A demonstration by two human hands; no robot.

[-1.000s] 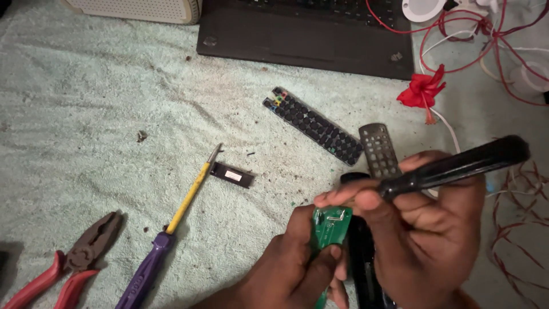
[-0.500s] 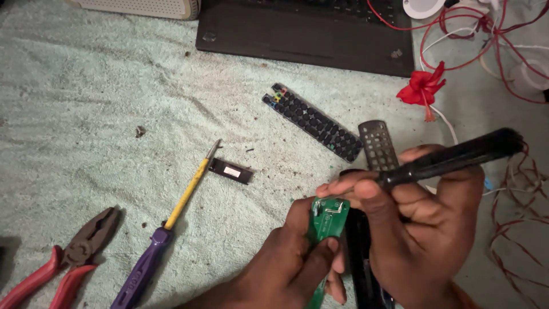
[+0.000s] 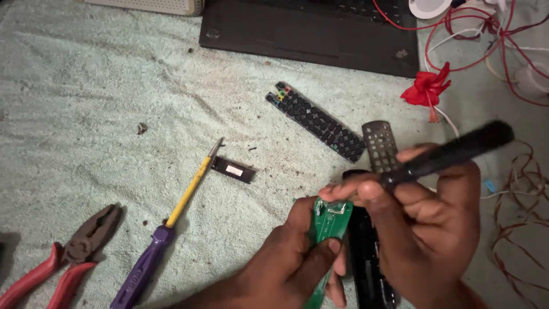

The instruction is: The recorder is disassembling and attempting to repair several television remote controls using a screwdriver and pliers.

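Observation:
My left hand grips a green circuit board by its edges, low in the middle of the view. My right hand holds a long black tool handle that slants up to the right; its tip sits just above the board's top end. A black remote shell lies under both hands. Beyond them lie a black rubber keypad strip and a perforated remote front cover.
On the pale green towel lie a purple-and-yellow screwdriver, red-handled pliers, a small black cover piece and a screw. A black laptop sits at the back. Red wires and a red flower lie right.
Both hands have shifted slightly; the circuit board has tilted a little and the black tool's tip has come closer to its top end.

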